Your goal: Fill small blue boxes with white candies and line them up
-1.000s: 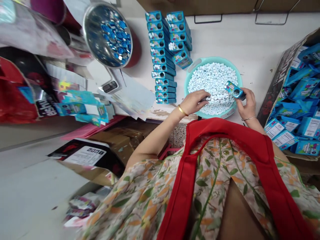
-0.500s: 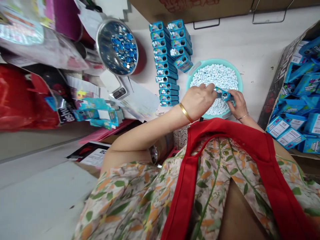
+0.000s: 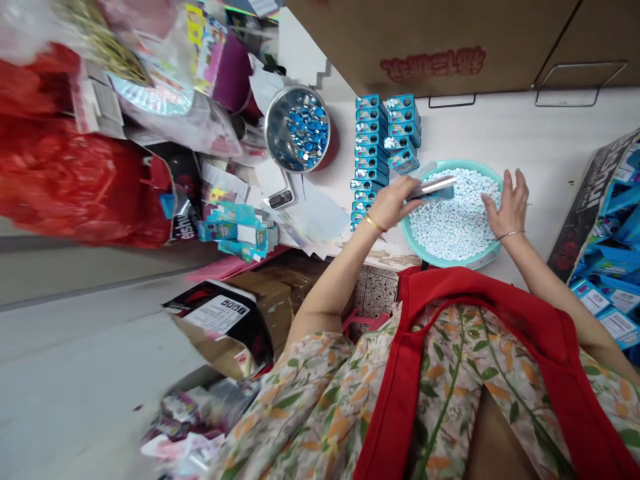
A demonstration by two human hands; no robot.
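Note:
A teal basin (image 3: 493, 252) full of small white candies (image 3: 457, 223) sits on the white table in front of me. My left hand (image 3: 393, 203) is closed on a small blue candy box (image 3: 433, 189), held flat over the basin's left rim; the box is smeared by motion. My right hand (image 3: 510, 203) is open, fingers spread upward, resting over the candies at the basin's right side. Two rows of small blue boxes (image 3: 373, 143), several with white candies showing in their round holes, stand behind the basin to the left.
A steel bowl of blue caps (image 3: 297, 130) stands at the back left. A carton of blue boxes (image 3: 607, 247) is at the right. Red bags and printed packets (image 3: 75, 167) crowd the left. Brown cardboard (image 3: 430, 40) backs the table. More cartons lie on the floor.
The blue box has passed from my right hand to my left hand. My right hand has let go and spread open over the candies. The view has swung to take in more of the left.

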